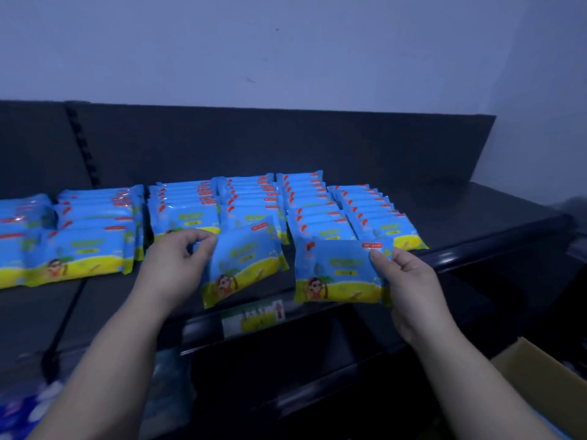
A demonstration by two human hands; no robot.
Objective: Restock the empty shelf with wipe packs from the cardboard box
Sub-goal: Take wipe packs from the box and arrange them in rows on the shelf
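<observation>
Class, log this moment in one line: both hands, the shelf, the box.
left hand pinches left wipe pack | right hand pinches right wipe pack | shelf holds rows of packs | cardboard box lower right

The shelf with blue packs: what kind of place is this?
Probably a shop: a dark shelf carries rows of identical wipe packs, a price label sits on its front edge, and a cardboard box stands nearby.

Glossy plastic wipe packs (pixel 244 258), matt dark shelf (pixel 460 214), brown cardboard box (pixel 546 376).
</observation>
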